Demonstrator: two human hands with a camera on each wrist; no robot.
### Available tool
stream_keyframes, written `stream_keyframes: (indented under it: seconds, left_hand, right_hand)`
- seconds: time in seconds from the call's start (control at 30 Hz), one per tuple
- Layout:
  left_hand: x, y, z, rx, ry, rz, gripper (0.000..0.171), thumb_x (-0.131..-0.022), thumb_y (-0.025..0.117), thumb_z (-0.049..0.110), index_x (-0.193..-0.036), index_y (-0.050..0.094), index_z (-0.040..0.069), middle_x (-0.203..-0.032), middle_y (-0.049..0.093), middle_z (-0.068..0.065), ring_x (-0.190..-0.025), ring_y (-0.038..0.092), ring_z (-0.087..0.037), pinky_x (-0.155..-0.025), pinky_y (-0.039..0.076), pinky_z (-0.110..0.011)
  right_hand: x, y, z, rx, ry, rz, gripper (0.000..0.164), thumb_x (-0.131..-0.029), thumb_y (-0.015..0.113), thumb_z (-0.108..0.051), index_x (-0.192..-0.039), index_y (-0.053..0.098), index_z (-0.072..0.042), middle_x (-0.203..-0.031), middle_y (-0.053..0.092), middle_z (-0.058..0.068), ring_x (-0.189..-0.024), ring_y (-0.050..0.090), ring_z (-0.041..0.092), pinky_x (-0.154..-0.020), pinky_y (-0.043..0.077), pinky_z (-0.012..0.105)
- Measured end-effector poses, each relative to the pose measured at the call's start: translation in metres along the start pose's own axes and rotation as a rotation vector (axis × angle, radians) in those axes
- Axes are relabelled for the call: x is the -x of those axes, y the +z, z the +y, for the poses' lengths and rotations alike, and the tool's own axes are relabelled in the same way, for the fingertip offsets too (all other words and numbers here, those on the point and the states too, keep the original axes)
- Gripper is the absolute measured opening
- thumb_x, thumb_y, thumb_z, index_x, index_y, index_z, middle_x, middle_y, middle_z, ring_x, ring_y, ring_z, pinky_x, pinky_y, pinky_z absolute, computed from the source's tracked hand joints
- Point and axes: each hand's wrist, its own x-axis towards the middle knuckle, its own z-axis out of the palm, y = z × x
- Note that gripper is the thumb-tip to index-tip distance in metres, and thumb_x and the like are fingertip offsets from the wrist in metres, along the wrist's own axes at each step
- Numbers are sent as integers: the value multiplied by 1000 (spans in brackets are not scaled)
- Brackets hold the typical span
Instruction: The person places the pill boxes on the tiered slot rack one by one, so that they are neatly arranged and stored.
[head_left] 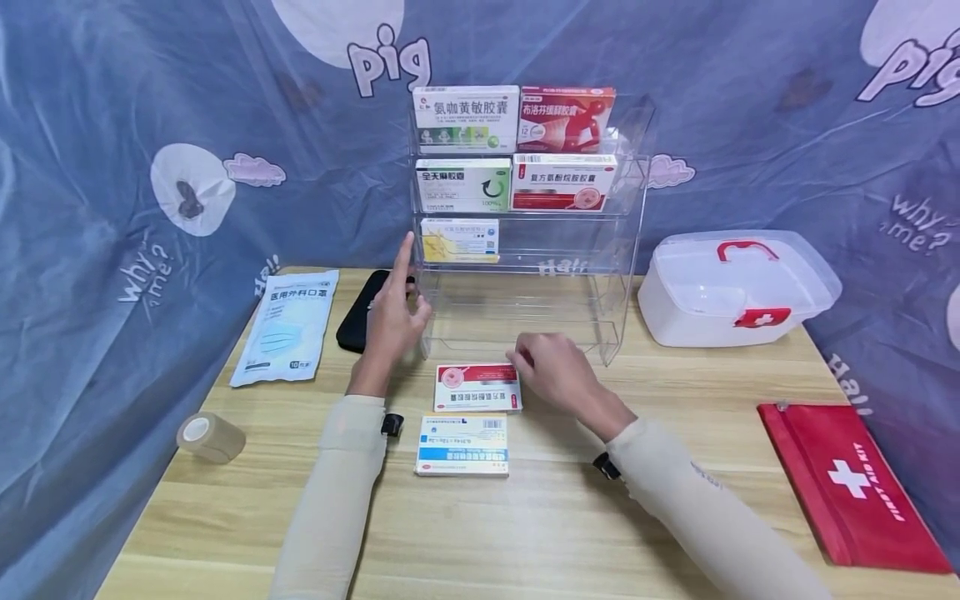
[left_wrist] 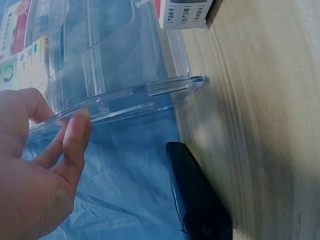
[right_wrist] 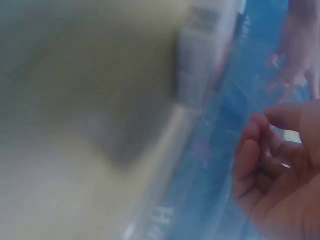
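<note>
Two pale sleeves [head_left: 330, 500] are pointing forward over the wooden table [head_left: 510, 533]. Between them, a blue and white box [head_left: 462, 446] is lying flat. Just past it, a red and white box [head_left: 477, 388] is lying flat too. The right hand [head_left: 558, 372] is hanging by that box's far right corner, its back facing up. Its fingers are curling in near the thumb, with nothing in them. I cannot tell if it is touching the box. The left hand [head_left: 390, 321] is standing up at the left side of the clear rack [head_left: 517, 287]. One finger is pointing up, and thumb and fingers are pinching the side wall. A black case [head_left: 358, 312] is lying beside it. Five medicine boxes [head_left: 462, 185] are sitting on the rack's top three shelves. Blue cloth [head_left: 300, 100] is hanging behind.
</note>
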Motion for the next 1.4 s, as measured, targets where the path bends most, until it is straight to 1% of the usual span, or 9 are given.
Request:
stream_keyframes:
  seconds: [0.23, 0.37, 0.57, 0.67, 0.77, 0.87, 1.0, 1.23, 1.4]
  left_hand:
    - [0, 0, -1, -6, -3, -1, 107, -94, 62, -5, -172, 10, 48, -156, 60, -13, -124, 69, -36, -84, 56, -50]
    - [1, 0, -1, -2, -7, -6, 107, -94, 61, -5, -172, 10, 47, -156, 59, -14, -124, 68, -37, -86, 56, -51]
    - [1, 1, 0, -1, 2, -2, 107, -94, 62, -5, -173, 10, 46, -155, 60, -14, -124, 68, -37, -85, 56, -51]
    - [1, 1, -1, -1, 10, 2, 107, -94, 62, -5, -173, 10, 45, -154, 60, -14, -124, 69, -37, -83, 55, -49]
    - [1, 1, -1, -3, 16, 2, 107, -94, 62, -4, -173, 10, 45, -155, 60, -14, -124, 69, -37, -80, 55, -48]
    - [1, 1, -1, -3, 14, -1, 107, -94, 62, -4, -173, 9, 46, -155, 59, -14, -125, 68, -37, -78, 54, -47]
    - [1, 1, -2, -7, 15, -2, 106, -94, 61, -4, -173, 10, 46, -155, 59, -14, -124, 68, -37, -76, 52, -45]
    - [1, 2, -2, -8, 18, 2, 107, -94, 61, -4, -173, 10, 46, -155, 60, -14, -124, 69, -37, -72, 51, -43]
    - [2, 1, 0, -2, 19, 8, 106, -94, 61, -5, -173, 10, 45, -155, 60, -14, -124, 69, -38, -70, 51, -42]
  right_hand:
    - [17, 15, 13, 22, 156, -254, 43, -104, 68, -43, -70, 62, -16, -64, 52, -2, -60, 48, 15, -58, 38, 29]
    - [20, 16, 25, -2, 191, -318, 41, -103, 68, -46, -77, 65, -15, -70, 57, -1, -65, 51, 16, -61, 40, 29]
    - [30, 4, 50, -120, 198, -316, 36, -102, 71, -40, -117, 65, -7, -91, 69, 5, -84, 60, 20, -77, 51, 36]
    - [37, -5, 64, -176, 191, -307, 48, -104, 69, -33, -141, 58, -5, -89, 70, 6, -81, 64, 20, -78, 53, 38]
    - [45, -11, 75, -241, 175, -301, 54, -106, 67, -25, -154, 51, -5, -79, 66, 7, -69, 63, 19, -71, 52, 36]
    - [53, -15, 84, -277, 154, -286, 53, -106, 66, -21, -154, 51, -5, -77, 66, 6, -67, 61, 16, -68, 51, 33]
    - [60, -16, 91, -286, 115, -245, 47, -104, 70, -19, -145, 57, -2, -89, 71, 9, -76, 61, 16, -72, 51, 33]
    - [68, -17, 93, -317, 50, -169, 35, -100, 73, -10, -132, 59, -5, -113, 77, 21, -105, 74, 33, -91, 58, 50]
    - [71, -16, 92, -449, 73, -132, 36, -99, 71, 1, -131, 55, -3, -118, 73, 30, -105, 76, 39, -79, 66, 40]
